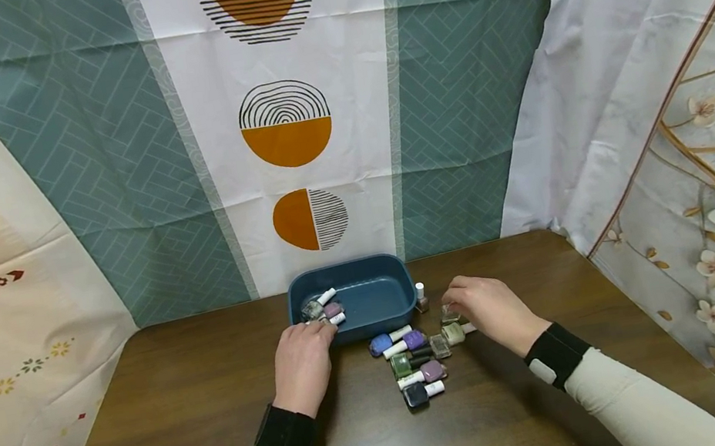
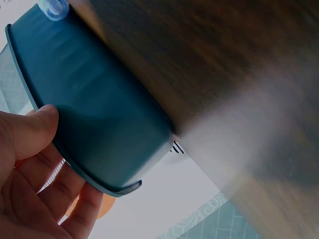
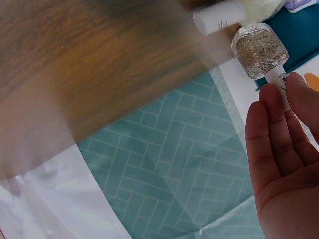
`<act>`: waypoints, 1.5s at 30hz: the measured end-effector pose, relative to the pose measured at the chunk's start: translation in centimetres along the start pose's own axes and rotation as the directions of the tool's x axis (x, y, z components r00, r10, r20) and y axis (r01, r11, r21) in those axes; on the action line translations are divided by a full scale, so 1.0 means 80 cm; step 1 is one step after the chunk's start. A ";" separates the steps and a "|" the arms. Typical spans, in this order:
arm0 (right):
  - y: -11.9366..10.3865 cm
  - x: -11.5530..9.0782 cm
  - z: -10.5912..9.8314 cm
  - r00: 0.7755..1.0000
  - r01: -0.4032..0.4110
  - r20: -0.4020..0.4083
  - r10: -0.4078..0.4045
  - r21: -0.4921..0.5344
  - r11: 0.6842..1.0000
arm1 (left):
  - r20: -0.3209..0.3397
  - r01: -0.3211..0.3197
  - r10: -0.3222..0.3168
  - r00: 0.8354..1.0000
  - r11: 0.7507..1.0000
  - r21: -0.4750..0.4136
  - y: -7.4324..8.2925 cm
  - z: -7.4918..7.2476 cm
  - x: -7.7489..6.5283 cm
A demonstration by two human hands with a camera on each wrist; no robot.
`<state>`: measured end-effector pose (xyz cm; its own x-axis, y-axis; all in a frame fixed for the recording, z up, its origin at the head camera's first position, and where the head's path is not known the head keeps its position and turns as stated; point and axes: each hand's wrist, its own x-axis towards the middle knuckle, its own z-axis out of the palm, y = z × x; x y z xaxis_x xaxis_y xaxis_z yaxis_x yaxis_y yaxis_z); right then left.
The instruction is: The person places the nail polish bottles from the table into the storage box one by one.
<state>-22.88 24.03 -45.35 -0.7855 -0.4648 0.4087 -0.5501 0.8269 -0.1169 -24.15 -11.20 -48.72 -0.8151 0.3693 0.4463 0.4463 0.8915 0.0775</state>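
My left hand (image 1: pixel 306 364) grips the near left rim of a dark blue plastic bin (image 1: pixel 384 325); in the left wrist view the thumb lies on the outer wall and the fingers go over the rim. Inside the bin, at its left end, are a few nail polish bottles (image 1: pixel 332 309). My right hand (image 1: pixel 492 311) pinches the white cap of a clear nail polish bottle with glitter (image 3: pixel 259 51), right of the bin. Beside it lies a pale green nail polish (image 1: pixel 454 333), its light cap pointing right.
Several nail polishes lie in front of the bin, among them a blue one (image 1: pixel 380 344), a purple one (image 1: pixel 414 339), a green one (image 1: pixel 400 365), a mauve one (image 1: pixel 433 371) and a dark one (image 1: pixel 416 395). Another bottle (image 1: pixel 422 302) stands against the bin's right side. Patterned cloth (image 1: pixel 481 117) hangs behind the wooden table (image 1: pixel 170 416).
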 end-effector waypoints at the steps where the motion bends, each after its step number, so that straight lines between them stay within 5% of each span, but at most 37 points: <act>1: 0.000 0.000 -0.002 1.000 -0.003 -0.001 0.003 -0.001 1.000 | 0.002 0.000 0.000 1.000 1.000 -0.002 0.000 0.000 0.000; 10: -0.002 -0.001 -0.021 0.999 -0.024 -0.032 0.025 0.031 0.999 | -0.049 -0.034 0.034 0.998 0.999 0.004 -0.002 0.002 -0.002; 27: -0.004 0.005 -0.049 0.991 -0.080 -0.090 0.095 0.162 0.984 | -0.019 -0.026 0.026 0.999 1.000 -0.016 -0.001 -0.001 0.001; 45: -0.045 0.039 -0.031 0.973 -0.191 -0.043 0.226 0.392 0.900 | -0.031 -0.025 0.024 0.999 0.999 -0.029 -0.002 -0.001 -0.001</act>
<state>-22.62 20.40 -41.39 -0.8764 -0.2521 0.4103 -0.4558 0.7091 -0.5379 -24.14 -11.38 -48.71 -0.7925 0.3819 0.4755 0.4769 0.8740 0.0928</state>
